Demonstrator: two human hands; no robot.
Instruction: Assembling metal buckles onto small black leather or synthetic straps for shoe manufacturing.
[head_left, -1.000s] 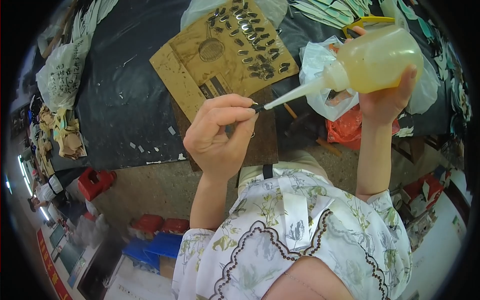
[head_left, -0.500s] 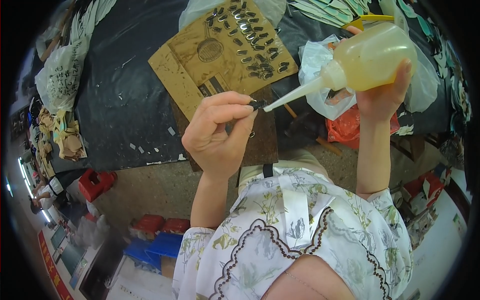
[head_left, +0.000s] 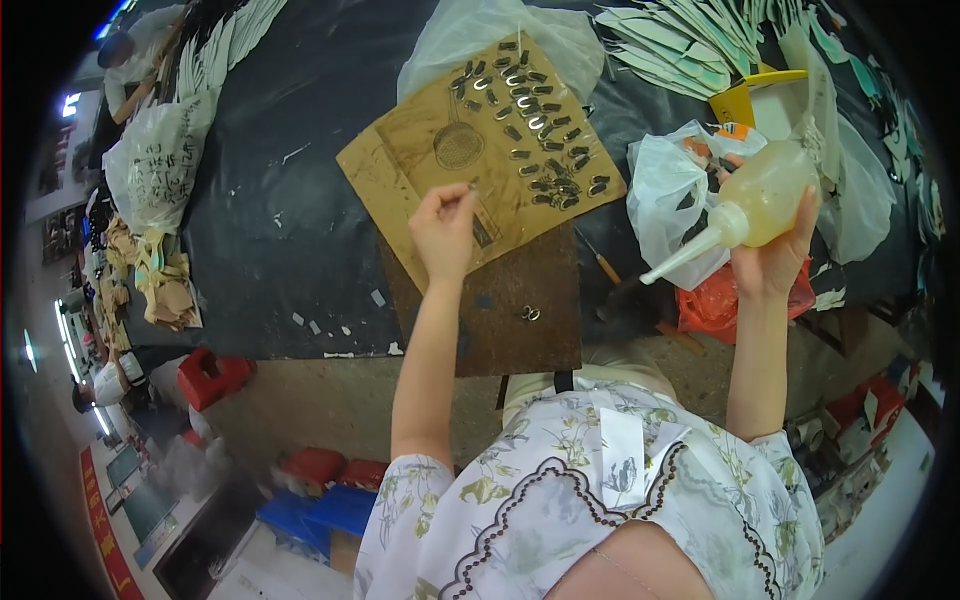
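Observation:
My left hand point(head_left: 443, 232) is closed in a pinch over the near left part of a brown cardboard sheet point(head_left: 400, 165). A small dark tab point(head_left: 474, 186) shows at its fingertips, mostly hidden. Several black tabs with shiny metal rings point(head_left: 538, 124) lie in rough rows on the cardboard, bunched toward its right corner. On the right, my right hand point(head_left: 768, 262) is wrapped round a clear squeeze bottle point(head_left: 768, 195) of yellowish liquid. The bottle is tilted, its long white nozzle point(head_left: 690, 255) pointing down and left, apart from the tabs.
Loose metal rings point(head_left: 530, 313) lie on a dark brown board point(head_left: 500, 345) at the table's front edge. A hammer point(head_left: 628, 298), a white plastic bag point(head_left: 660, 190) and a red bag point(head_left: 700, 307) are near the bottle. Behind stand a yellow box point(head_left: 735, 105) and pale strips point(head_left: 680, 45).
My left hand has moved away from the nozzle, forward and left over the cardboard. The bottle, still in my right hand, has shifted right and its nozzle now points lower. The view has shifted somewhat.

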